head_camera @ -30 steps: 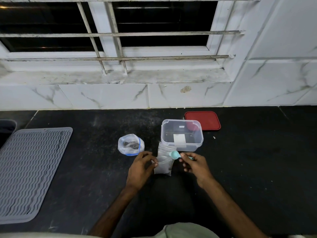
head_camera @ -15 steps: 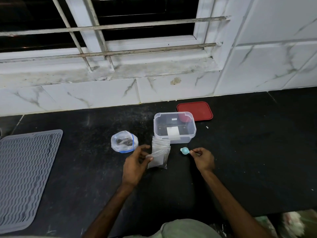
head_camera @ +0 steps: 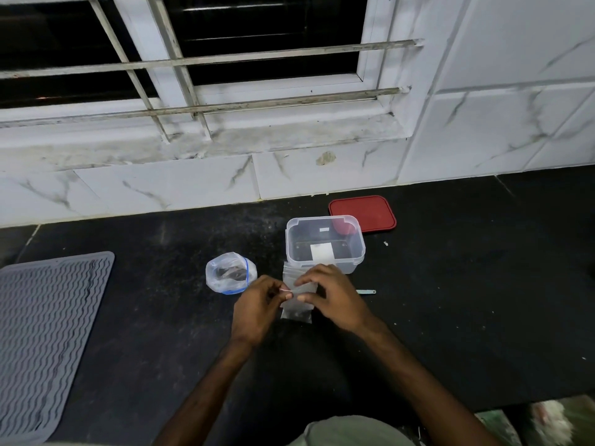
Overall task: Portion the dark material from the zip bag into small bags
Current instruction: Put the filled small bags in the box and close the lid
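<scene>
A small clear bag with a little dark material at its bottom is held between both hands above the black counter. My left hand pinches its top edge at the left, and my right hand pinches the top at the right. A stack of small bags lies just behind it. The open zip bag with a blue rim and dark material inside stands to the left. A light blue spoon lies on the counter to the right, mostly hidden by my right hand.
A clear plastic container with a white label stands behind my hands, its red lid lying further back by the wall. A grey ribbed mat covers the counter's left side. The tiled wall and barred window run along the back.
My right hand has laid the spoon on the counter and come left to the small bag's top. My left hand still holds the bag. The camera moved closer and tilted.
</scene>
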`<action>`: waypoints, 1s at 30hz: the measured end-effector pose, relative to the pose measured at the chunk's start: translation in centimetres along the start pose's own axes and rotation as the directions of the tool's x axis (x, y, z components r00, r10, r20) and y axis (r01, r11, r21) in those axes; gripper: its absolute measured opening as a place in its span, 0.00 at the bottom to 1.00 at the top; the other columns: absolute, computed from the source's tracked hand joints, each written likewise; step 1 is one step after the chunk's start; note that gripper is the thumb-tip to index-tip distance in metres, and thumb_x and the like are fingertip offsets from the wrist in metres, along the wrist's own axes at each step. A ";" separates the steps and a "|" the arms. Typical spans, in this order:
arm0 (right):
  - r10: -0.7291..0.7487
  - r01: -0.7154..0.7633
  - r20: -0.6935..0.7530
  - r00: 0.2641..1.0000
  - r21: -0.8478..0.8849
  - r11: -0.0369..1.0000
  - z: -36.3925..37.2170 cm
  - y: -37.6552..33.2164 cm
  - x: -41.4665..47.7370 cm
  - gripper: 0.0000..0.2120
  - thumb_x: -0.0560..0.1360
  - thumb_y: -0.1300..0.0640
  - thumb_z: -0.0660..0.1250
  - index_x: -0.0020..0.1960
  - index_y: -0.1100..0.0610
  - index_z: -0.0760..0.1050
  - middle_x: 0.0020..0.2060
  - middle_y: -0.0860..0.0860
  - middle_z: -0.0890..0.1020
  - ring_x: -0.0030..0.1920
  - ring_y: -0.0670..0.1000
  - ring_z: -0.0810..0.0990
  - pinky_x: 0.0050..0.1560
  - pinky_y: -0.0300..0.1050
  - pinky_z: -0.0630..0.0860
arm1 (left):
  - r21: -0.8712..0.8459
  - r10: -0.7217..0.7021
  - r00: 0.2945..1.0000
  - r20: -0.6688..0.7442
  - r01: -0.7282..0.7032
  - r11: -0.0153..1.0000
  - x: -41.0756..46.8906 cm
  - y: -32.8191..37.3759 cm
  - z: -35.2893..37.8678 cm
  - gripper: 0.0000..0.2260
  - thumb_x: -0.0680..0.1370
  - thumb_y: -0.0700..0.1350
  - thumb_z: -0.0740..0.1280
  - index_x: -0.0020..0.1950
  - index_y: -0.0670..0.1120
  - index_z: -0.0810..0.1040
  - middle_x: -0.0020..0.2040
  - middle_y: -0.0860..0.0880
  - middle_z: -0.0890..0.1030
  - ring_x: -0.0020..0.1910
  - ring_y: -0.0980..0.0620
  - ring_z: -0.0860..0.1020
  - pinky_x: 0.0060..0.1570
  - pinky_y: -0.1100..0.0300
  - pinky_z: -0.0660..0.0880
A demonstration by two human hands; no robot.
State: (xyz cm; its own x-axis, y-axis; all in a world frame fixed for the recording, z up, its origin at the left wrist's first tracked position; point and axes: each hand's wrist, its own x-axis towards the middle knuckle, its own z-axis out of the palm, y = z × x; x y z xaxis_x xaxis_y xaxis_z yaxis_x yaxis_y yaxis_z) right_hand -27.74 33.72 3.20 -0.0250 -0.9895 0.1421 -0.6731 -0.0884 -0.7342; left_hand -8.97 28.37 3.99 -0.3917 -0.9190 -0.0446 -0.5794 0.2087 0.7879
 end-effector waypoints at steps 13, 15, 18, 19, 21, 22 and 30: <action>0.048 -0.068 -0.116 0.992 -0.178 0.982 0.2 -1.0 1.4 0.05 0.69 0.54 0.75 0.36 0.48 0.80 0.35 0.39 0.78 0.42 0.43 0.75 0.46 0.52 0.74 | -0.202 -0.054 0.998 0.023 0.058 0.978 0.4 0.1 0.0 0.03 0.73 0.48 0.74 0.42 0.55 0.81 0.40 0.56 0.84 0.41 0.58 0.82 0.47 0.49 0.80; 0.050 -0.062 -0.098 0.994 -0.124 0.990 0.3 -1.2 1.6 0.04 0.70 0.53 0.75 0.38 0.48 0.81 0.36 0.39 0.79 0.43 0.42 0.75 0.47 0.49 0.74 | -0.150 -0.063 0.998 0.000 0.062 0.987 0.4 0.2 -0.3 0.03 0.74 0.49 0.73 0.42 0.55 0.80 0.39 0.58 0.83 0.40 0.60 0.81 0.43 0.57 0.79; 0.077 -0.077 -0.022 0.997 0.019 0.997 0.1 -1.3 2.2 0.03 0.71 0.51 0.75 0.44 0.48 0.83 0.40 0.38 0.81 0.46 0.41 0.75 0.47 0.44 0.74 | -0.059 -0.034 0.997 -0.071 0.030 0.998 0.4 0.7 -1.1 0.02 0.76 0.50 0.71 0.43 0.55 0.79 0.40 0.59 0.82 0.42 0.63 0.80 0.40 0.67 0.72; 0.095 -0.094 -0.013 0.995 0.065 0.993 -0.1 -1.2 2.4 0.05 0.70 0.50 0.75 0.44 0.48 0.83 0.41 0.39 0.82 0.46 0.42 0.76 0.46 0.45 0.75 | -0.060 -0.023 0.996 -0.087 0.018 0.998 0.7 0.6 -1.4 0.02 0.76 0.50 0.71 0.44 0.54 0.80 0.40 0.59 0.82 0.42 0.63 0.79 0.40 0.67 0.73; 0.141 -0.134 -0.037 0.989 0.142 0.981 -0.8 -1.1 3.0 0.05 0.68 0.51 0.77 0.40 0.50 0.83 0.38 0.43 0.83 0.41 0.44 0.79 0.43 0.49 0.77 | -0.118 -0.003 0.994 -0.105 -0.009 0.993 1.3 0.6 -1.7 0.02 0.76 0.47 0.71 0.44 0.51 0.80 0.40 0.59 0.82 0.42 0.61 0.79 0.40 0.64 0.74; 0.163 -0.151 -0.054 0.985 0.170 0.974 -1.2 -1.2 3.4 0.05 0.67 0.52 0.78 0.38 0.52 0.83 0.36 0.44 0.83 0.38 0.45 0.79 0.42 0.50 0.78 | -0.165 -0.006 0.994 -0.105 -0.011 0.986 1.7 0.7 -1.8 0.02 0.76 0.46 0.71 0.44 0.50 0.81 0.40 0.59 0.82 0.41 0.61 0.79 0.40 0.65 0.74; 0.160 -0.143 -0.159 0.974 0.112 0.983 -6.4 -1.7 7.3 0.05 0.68 0.53 0.78 0.36 0.51 0.83 0.31 0.43 0.83 0.32 0.42 0.78 0.35 0.37 0.72 | -0.482 0.026 1.000 -0.005 -0.025 0.876 7.1 4.2 -2.8 0.03 0.73 0.38 0.73 0.43 0.38 0.81 0.41 0.44 0.85 0.42 0.52 0.83 0.45 0.58 0.79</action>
State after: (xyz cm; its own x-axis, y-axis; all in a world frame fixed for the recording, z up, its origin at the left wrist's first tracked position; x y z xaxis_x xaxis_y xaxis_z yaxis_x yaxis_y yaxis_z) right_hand -31.50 27.35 9.79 -0.2490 -0.9602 0.1264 -0.5752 0.0417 -0.8169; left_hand -12.21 21.80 8.72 -0.4032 -0.9149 -0.0211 -0.1535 0.0449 0.9871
